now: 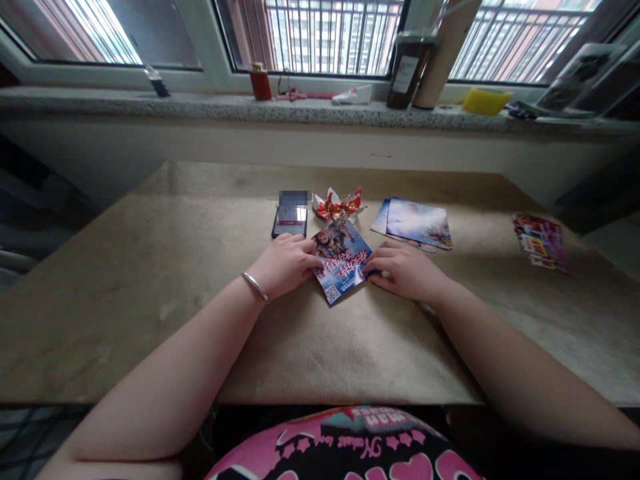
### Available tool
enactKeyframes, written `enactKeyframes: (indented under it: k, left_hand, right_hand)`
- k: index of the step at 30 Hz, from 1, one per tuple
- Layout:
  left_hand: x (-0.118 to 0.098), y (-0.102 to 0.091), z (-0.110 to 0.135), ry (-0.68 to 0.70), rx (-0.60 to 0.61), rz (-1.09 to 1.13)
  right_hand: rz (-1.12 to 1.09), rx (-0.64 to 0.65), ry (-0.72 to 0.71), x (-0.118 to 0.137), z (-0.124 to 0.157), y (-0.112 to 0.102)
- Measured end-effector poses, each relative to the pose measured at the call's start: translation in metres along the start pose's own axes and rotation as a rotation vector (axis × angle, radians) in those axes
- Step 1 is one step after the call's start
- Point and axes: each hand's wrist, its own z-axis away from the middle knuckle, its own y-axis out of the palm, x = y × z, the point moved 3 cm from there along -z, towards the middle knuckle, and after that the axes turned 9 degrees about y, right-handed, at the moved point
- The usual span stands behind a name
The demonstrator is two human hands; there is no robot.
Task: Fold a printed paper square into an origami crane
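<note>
Toward the middle of a tan tabletop (150, 300), a person's left hand (287, 265) is touching the left corner of a glossy printed sheet (343, 260), its fingers lying close together. Opposite, the right hand (407, 270) is meeting the right corner, fingers curling inward; whether either thumb is pinching the paper from below, one cannot tell.

Uneven pressure from the two sides is probably posing the main risk, since a harder push by one hand could be skewing or creasing thin paper. The slick finish may be inviting a slip, and a shove toward the far side could be crushing the folded red-and-white paper piece (337, 205).

Lying cornerwise, the sheet is showing a blue ground, bold red-and-white lettering, a picture at its far end and a square code at its near corner. Just beyond the left hand, a phone (291, 225) is lying on the table. Blue sheets (419, 223) are overlapping beyond the right hand, and pink-and-purple leaflets (543, 243) are sitting well apart, at far right.
</note>
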Motion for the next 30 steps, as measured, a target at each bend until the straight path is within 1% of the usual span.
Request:
enactKeyframes:
  k: [5,10,13,18,24,28,30]
  left_hand:
    - [0.000,0.005,0.000,0.092,-0.019,0.137]
    - [-0.001,0.004,0.002,0.092,0.022,0.150]
    - [0.000,0.007,0.003,0.085,0.015,0.133]
    - [0.002,0.011,0.002,0.061,-0.002,0.122]
    - [-0.003,0.003,0.002,0.022,0.055,0.156]
    - [-0.004,0.000,0.002,0.004,0.083,0.118]
    - [-0.004,0.000,0.002,0.001,0.072,0.092]
  right_hand:
    - [0.035,0.039,-0.028,0.001,0.000,0.006]
    - [0.071,0.049,-0.056,0.002,0.000,0.009]
    - [0.074,0.045,-0.057,0.002,-0.001,0.009]
    - [0.060,0.046,0.014,0.002,-0.002,0.007]
    - [-0.053,0.035,0.081,-0.001,-0.003,0.008]
    - [-0.095,-0.007,0.140,-0.005,-0.004,0.010]
    - [-0.104,-0.023,0.150,-0.006,-0.004,0.010]
